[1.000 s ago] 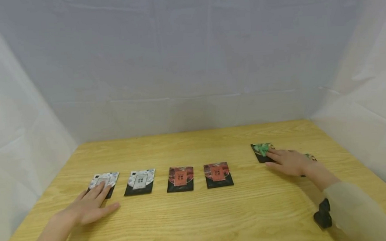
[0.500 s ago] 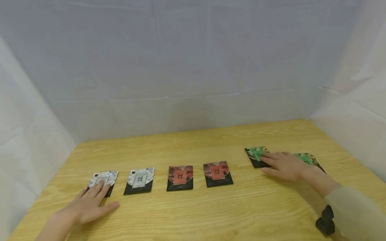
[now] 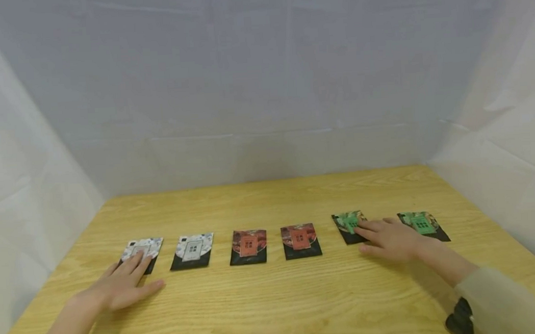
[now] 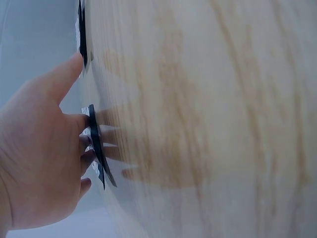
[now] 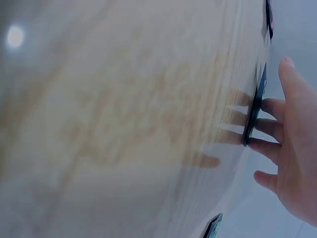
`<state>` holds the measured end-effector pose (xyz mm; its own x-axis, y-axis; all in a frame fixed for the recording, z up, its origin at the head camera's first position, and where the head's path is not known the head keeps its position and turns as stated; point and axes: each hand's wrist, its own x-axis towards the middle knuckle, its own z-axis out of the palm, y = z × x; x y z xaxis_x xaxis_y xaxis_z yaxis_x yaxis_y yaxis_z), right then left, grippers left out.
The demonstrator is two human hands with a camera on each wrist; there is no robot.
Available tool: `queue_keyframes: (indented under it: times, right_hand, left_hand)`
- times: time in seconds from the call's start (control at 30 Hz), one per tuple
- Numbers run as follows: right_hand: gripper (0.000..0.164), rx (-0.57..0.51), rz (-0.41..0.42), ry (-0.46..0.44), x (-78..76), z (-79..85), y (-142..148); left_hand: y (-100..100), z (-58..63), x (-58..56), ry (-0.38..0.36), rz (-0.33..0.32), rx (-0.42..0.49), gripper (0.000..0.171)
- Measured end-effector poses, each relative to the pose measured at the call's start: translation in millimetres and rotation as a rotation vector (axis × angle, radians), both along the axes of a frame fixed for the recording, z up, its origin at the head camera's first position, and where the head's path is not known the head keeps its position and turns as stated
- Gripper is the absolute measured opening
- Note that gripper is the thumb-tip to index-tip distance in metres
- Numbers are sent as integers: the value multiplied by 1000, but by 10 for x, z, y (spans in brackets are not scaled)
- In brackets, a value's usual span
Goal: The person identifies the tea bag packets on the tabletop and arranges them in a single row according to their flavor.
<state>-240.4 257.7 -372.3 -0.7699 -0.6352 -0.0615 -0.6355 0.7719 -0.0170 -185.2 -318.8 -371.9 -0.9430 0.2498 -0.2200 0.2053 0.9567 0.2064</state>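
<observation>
My left hand (image 3: 120, 287) lies with spread, straight fingers on the leftmost white-and-black packet (image 3: 155, 249), covering its lower left part. In the left wrist view those fingertips meet the face of the flat packet (image 4: 94, 131). With fingers extended, my right hand (image 3: 389, 239) touches a green-and-black packet (image 3: 344, 221), whose lower right corner is hidden. The right wrist view shows three fingertips against that packet (image 5: 255, 106) and the little finger off it. A second green packet (image 3: 422, 225) lies just beyond the right hand, to its right.
Between the hands lie another white packet (image 3: 192, 251) and two red-and-black packets, one left (image 3: 248, 247) and one right (image 3: 301, 241). All rest on a wood-grain table (image 3: 257, 305). White sheeting (image 3: 262, 85) hangs behind the table and along both sides.
My right hand has slid its green packet leftward and toward me, closer to the red packets. The rightmost green packet, partly covered before, now shows fully. The left hand has stayed put.
</observation>
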Motion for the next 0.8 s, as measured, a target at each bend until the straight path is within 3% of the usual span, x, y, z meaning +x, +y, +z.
queue_keyframes:
  times: [0.8]
  right_hand:
    - [65,55,38,10,148,6,-116]
  left_hand:
    - [8,-1,11,4,8,6,87]
